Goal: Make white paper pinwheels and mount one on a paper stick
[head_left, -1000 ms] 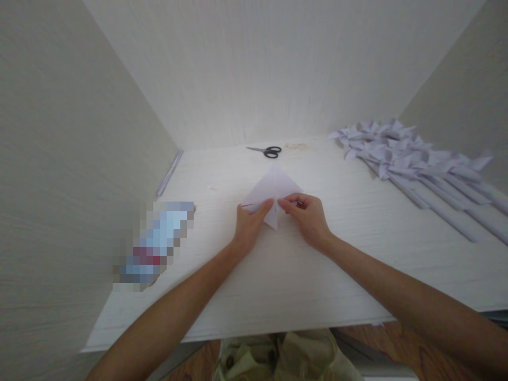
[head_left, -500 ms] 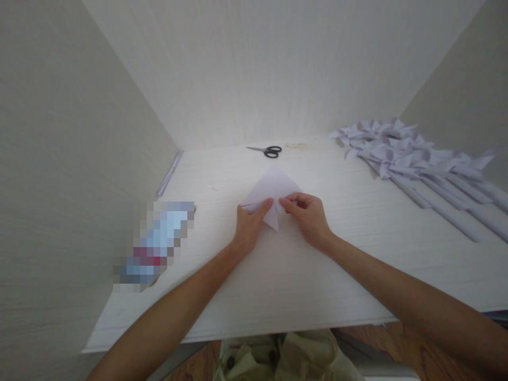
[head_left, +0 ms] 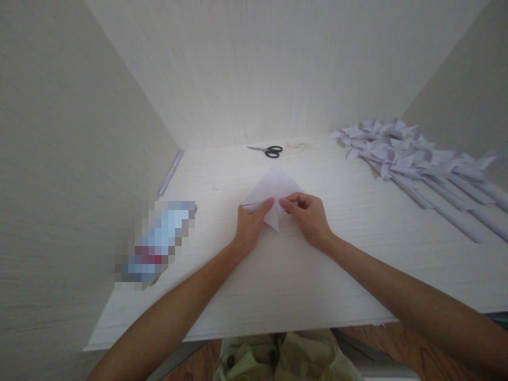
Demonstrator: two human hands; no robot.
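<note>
2 hands meet over 1 sheet of folded white paper (head_left: 273,190) near the middle of the white table (head_left: 317,275) in the head view, the only view there is. The left hand (head_left: 249,226) lies flat on the near left part of the sheet, fingers stretched and close together, its fingertip pressing beside the centre line; it grips nothing, only pins the paper down. The right hand (head_left: 307,216) is curled narrow, thumb and forefinger pinching a small flap at the sheet's right side. By the look of it, the paper is partway folded: a peak points away from the person, a small point sticks out toward them between the hands, and creases run through the middle, yet it looks far from the finished pieces. Those finished pieces, a row of paper pinwheels on rolled paper sticks (head_left: 413,159), lie well apart at the right, so a good many look already made. Black scissors (head_left: 270,151) rest at the far edge, and a blurred-out object (head_left: 156,243) lies at the left.
</note>
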